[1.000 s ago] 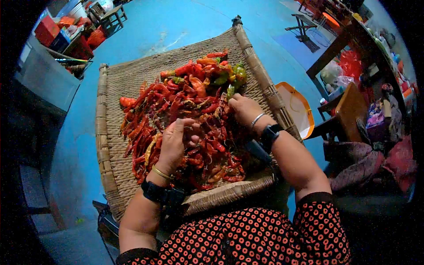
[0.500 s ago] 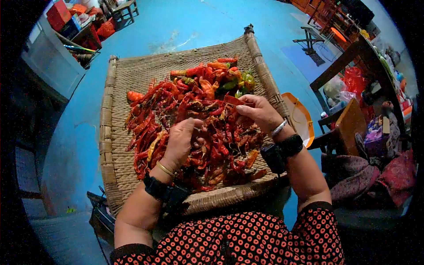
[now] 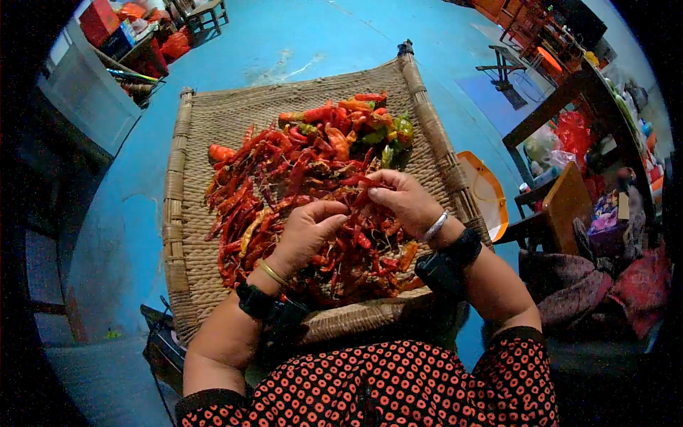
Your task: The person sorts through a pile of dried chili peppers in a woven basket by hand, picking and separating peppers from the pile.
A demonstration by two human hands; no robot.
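A heap of red chili peppers (image 3: 245, 206), many of them dried and wrinkled, covers much of a woven tray (image 3: 203, 117) with a thick cane rim. My right hand (image 3: 407, 204) is over the right side of the heap, thumb and fingers pinched on a red chili pepper (image 3: 358, 182). Just to its left, my left hand (image 3: 307, 233) is closed too, thumb against forefinger; anything between those tips is too small to make out. Fresher orange-red peppers and a few green peppers (image 3: 403, 131) lie at the far end of the heap.
An orange-rimmed basin (image 3: 491, 196) stands on the blue floor (image 3: 142, 235) right of the tray. Farther right are a wooden chair (image 3: 565, 199), cloth and plastic bags. A small dark stool (image 3: 501, 67) is at the back right, and boxes (image 3: 99, 25) are piled at the back left.
My right hand has come down and slightly left with the chili pepper. My left hand has shifted right, its thumb and forefinger closing, so the hands are nearer each other.
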